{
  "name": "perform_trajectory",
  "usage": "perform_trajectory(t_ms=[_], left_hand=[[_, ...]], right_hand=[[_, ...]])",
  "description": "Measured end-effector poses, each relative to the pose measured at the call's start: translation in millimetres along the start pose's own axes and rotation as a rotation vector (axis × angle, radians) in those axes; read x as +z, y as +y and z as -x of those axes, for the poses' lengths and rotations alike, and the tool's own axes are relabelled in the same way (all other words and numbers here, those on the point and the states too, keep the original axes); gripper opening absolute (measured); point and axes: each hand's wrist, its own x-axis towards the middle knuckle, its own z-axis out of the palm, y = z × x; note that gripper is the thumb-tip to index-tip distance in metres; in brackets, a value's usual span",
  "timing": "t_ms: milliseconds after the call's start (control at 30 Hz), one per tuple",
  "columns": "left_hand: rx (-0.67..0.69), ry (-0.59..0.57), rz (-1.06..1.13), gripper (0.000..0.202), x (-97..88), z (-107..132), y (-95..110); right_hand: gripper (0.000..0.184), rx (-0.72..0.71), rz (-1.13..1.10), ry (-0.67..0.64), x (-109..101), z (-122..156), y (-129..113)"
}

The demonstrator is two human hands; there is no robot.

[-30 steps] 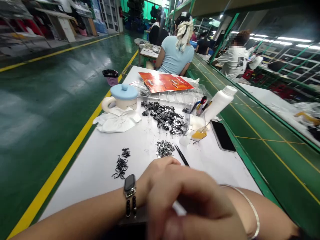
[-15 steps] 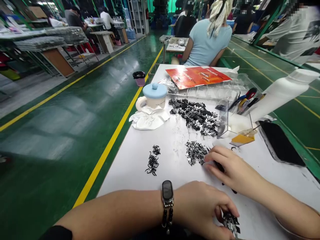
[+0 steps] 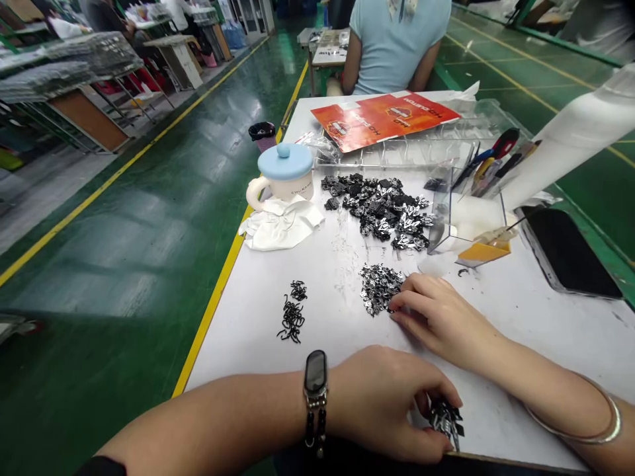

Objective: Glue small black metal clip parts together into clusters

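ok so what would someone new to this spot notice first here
Probably the shiny orange-red card at the far end of the white table, then the mug with a pale blue lid by the table's left edge. After that, the eye may drop to the near edge, where the left hand holds black and silver parts, and the right hand reaches to a small silvery pile.

On the side of the mug (image 3: 286, 173), dark capitals read "CHUKA", with the word's ending unclear. The orange-red sheet (image 3: 370, 123) bore turned lettering that appeared to include "CUSTOM", after letters resembling "HD"; the wording inside its badge-like emblems was too small to read.
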Motion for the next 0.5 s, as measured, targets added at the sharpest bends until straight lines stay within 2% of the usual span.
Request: perform_trajectory(t_ms=[167,267,367,500], left_hand=[[-0.019,-0.033,0.013,0.034,-8.0,-2.4,0.2],[0.001,0.008,0.025,0.032,-12.9,-2.0,1.8],[0.064,0.155,0.032,0.029,-18.3,-0.8,5.2],[0.216,0.401,0.003,0.027,-25.8,-0.5,9.8]], right_hand=[[0.009,0.014,-0.045,0.022,3.1,-0.4,1.5],[0.01,-0.009,-0.108,0.051,-4.1,6.1,3.6],[0.008,-0.039,-0.291,0.135,-19.8,15.1,5.6],[0.007,-0.056,-0.543,0.245,-36.4,23.7,6.1]])
